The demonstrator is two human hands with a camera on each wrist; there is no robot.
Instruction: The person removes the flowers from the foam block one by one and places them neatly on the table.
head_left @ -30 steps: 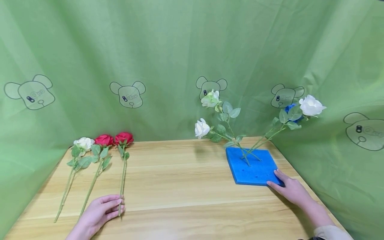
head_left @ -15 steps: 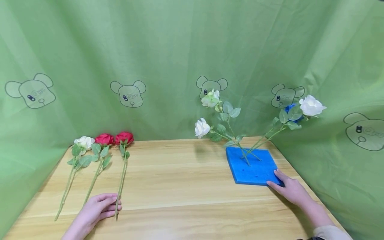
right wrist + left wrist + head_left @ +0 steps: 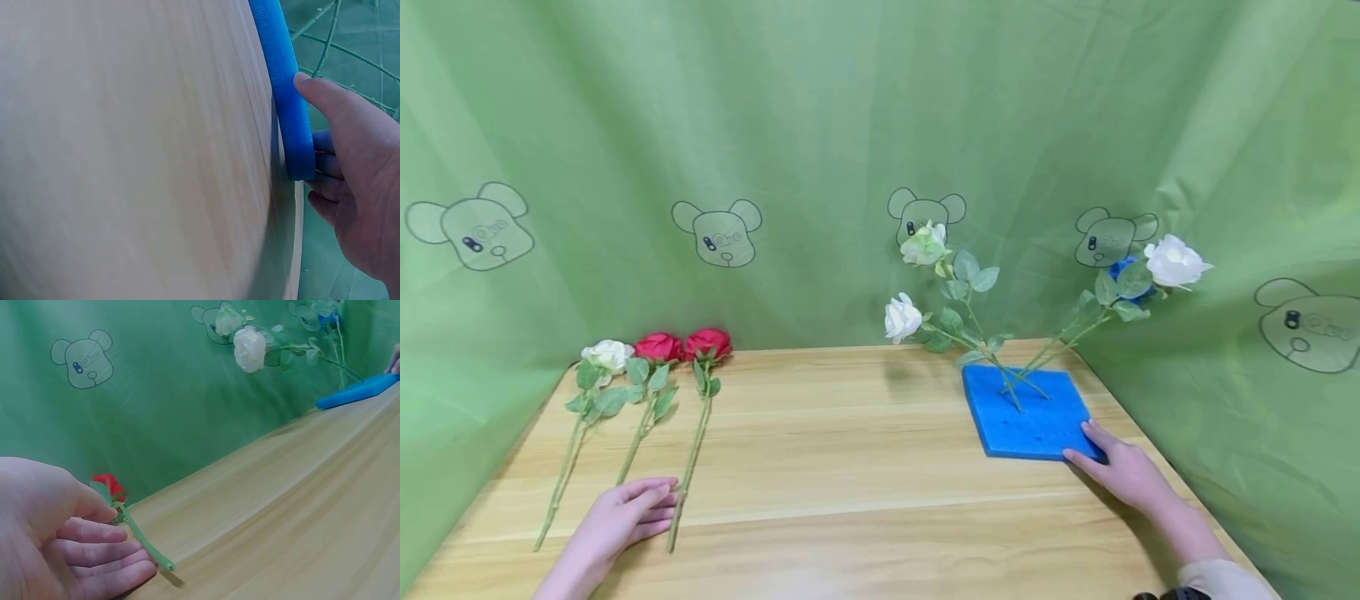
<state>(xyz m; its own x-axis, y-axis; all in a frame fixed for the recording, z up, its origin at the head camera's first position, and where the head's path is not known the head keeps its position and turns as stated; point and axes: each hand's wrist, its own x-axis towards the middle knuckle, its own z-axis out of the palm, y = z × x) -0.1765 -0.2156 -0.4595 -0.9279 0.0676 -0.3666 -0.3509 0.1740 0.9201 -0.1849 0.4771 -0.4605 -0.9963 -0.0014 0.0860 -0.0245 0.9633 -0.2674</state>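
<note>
My left hand (image 3: 617, 517) is beside the lower stem of the rightmost red rose (image 3: 707, 343), which lies on the table. In the left wrist view the fingers (image 3: 112, 553) are loosely bent, with the rose stem (image 3: 144, 540) just past their tips; light contact cannot be ruled out. At the right, my right hand (image 3: 1123, 471) holds the near right corner of a blue foam block (image 3: 1022, 433). The right wrist view has the thumb (image 3: 319, 94) on the foam's edge and the other fingers round its side, partly hidden.
Left of that rose lie another red rose (image 3: 658, 347) and a white rose (image 3: 608, 357). Several stems stand tilted in the foam, bearing white roses (image 3: 902, 318) and a blue flower (image 3: 1126, 275). A green curtain (image 3: 820, 167) encloses the wooden table (image 3: 820, 475).
My left hand has moved left, and the lower end of the rightmost red rose's stem has swung left with it. The right hand and foam stay in place.
</note>
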